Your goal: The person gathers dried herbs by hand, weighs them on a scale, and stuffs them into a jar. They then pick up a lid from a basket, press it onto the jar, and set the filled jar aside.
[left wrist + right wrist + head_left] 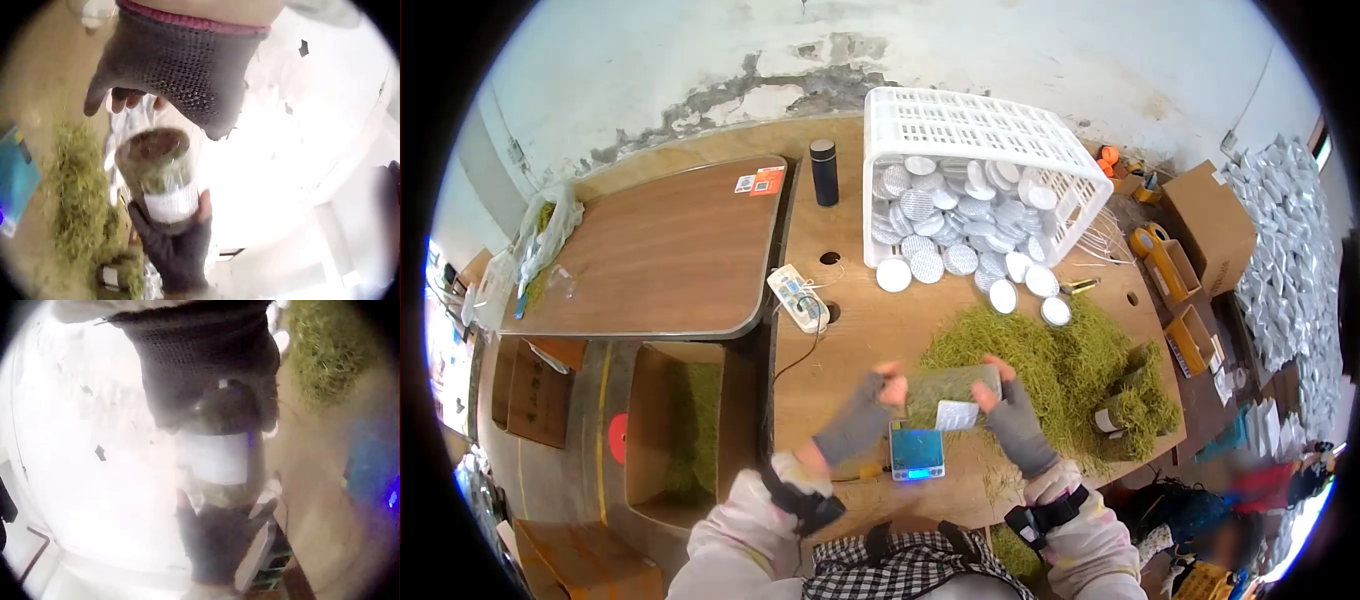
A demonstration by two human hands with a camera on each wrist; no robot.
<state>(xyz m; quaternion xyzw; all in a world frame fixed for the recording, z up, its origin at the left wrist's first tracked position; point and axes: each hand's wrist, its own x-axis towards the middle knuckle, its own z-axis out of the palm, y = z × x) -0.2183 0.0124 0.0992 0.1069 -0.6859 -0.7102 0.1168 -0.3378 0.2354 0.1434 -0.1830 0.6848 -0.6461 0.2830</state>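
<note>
A clear jar (945, 385) packed with dried green herb lies sideways between the two gloved hands, above the table. My right hand (1018, 422) grips its right end, fingers and thumb wrapped around the jar near its white label (172, 203). At the opposite end is my left hand (852, 418); its thumb and fingers are spread apart beside the jar in the right wrist view, and a gap shows in the left wrist view. Below the jar sits a small digital scale (917, 455) with a blue top and lit display. A pile of loose dried herb (1020, 345) lies just beyond.
A white plastic basket (990, 115) on its side spills round silver lids (960, 260). Herb-filled jars (1108, 418) stand at right. A power strip (798, 298) and black flask (824, 175) are at left. A cardboard box (650, 430) holds herb beside the table.
</note>
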